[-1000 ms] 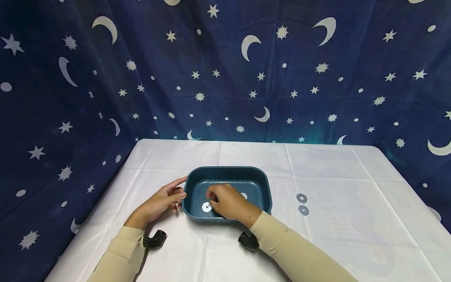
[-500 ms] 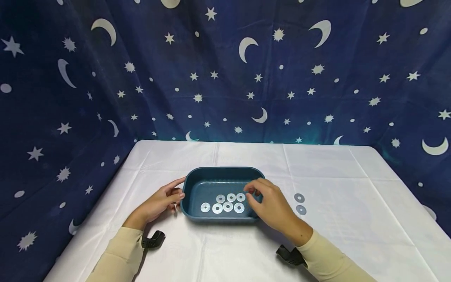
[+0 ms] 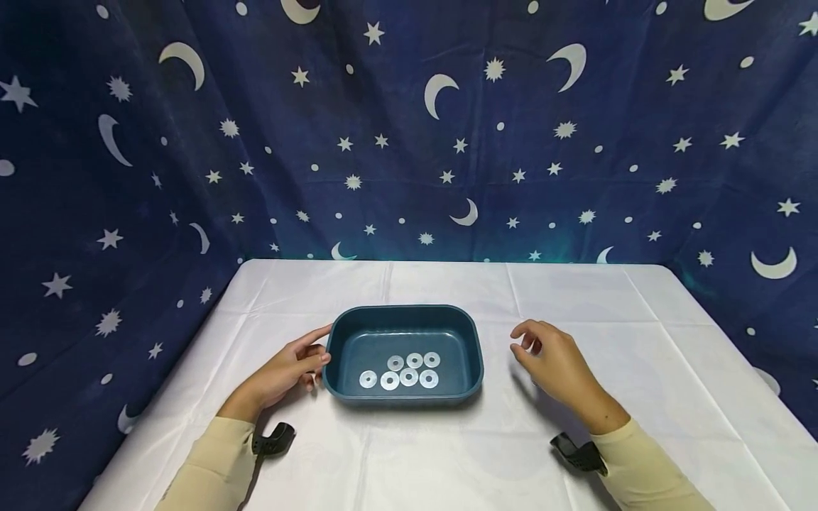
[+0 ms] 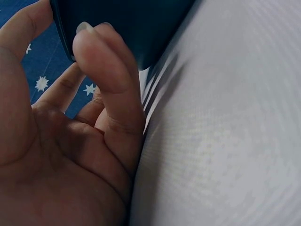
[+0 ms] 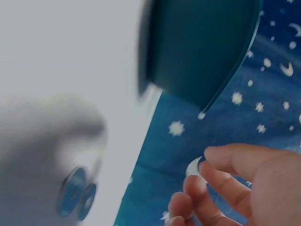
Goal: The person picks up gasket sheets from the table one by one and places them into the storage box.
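A dark teal rectangular tray [image 3: 441, 337] stands on the table, with several flat round metal washers [image 3: 408, 377] loosely grouped on its floor. At its left side my left hand [image 3: 271, 378] touches the rim and outer wall with relaxed fingers; in the left wrist view some fingers bend against the tray wall [image 4: 141, 23]. My right hand [image 3: 562, 365] hovers right of the tray, fingers loosely bent and nothing held between thumb and fingertips. Two more washers [image 5: 73, 192] lie on the cloth in the right wrist view; in the head view that hand hides them.
A white cloth [image 3: 396, 454] with fold creases covers the table. Behind and to the left hangs a dark blue curtain [image 3: 383, 191] printed with moons and stars. Black bands [image 3: 275, 440] sit at both wrists, over beige sleeves.
My right hand has risen out of the tray and moved right, over the two loose washers, uncovering those in the tray. The left hand stays at the tray's side.
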Available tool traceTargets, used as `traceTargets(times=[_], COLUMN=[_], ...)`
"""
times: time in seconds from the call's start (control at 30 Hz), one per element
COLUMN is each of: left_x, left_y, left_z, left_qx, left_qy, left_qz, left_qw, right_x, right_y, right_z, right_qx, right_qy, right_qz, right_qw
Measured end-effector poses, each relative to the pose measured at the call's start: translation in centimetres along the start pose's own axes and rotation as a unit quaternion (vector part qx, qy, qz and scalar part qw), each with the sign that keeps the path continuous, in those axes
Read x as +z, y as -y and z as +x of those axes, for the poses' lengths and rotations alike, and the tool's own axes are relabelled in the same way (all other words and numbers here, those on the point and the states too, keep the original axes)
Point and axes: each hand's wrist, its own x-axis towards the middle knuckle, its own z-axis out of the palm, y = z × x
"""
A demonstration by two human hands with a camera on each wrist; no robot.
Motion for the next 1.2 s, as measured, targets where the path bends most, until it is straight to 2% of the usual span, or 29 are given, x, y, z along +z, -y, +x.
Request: traceTargets(times=[0.33, 0.5, 0.73, 0.97, 1.2], left_x=[-0.1, -0.1, -0.1, 0.0, 0.0], left_y=[0.1, 0.1, 0.0, -0.1, 0.0], left_z=[0.0, 0.1, 0.0, 0.0, -0.1], left_qx=[0.002, 0.004, 0.006, 0.006, 0.005], left_qy=[0.001, 0.001, 0.001, 0.002, -0.001], left_qz=[-0.003, -0.001, 0.001, 0.0, -0.002], left_qw=[1.0, 1.0, 1.0, 1.0, 1.0], right_x=[-0.3, -0.4, -0.5, -0.6, -0.5], right_y=[-3.9, -4.8, -5.2, -5.5, -5.7], right_z=[0.3, 0.0, -0.2, -0.1, 0.3], right_qx=[0.083, 0.107, 0.11, 0.123, 0.112], right_qy=[0.087, 0.121, 0.153, 0.157, 0.165], right_qz=[0.015, 0.0, -0.025, -0.027, -0.019], right_qw=[0.9926, 0.9868, 0.9818, 0.9795, 0.9797])
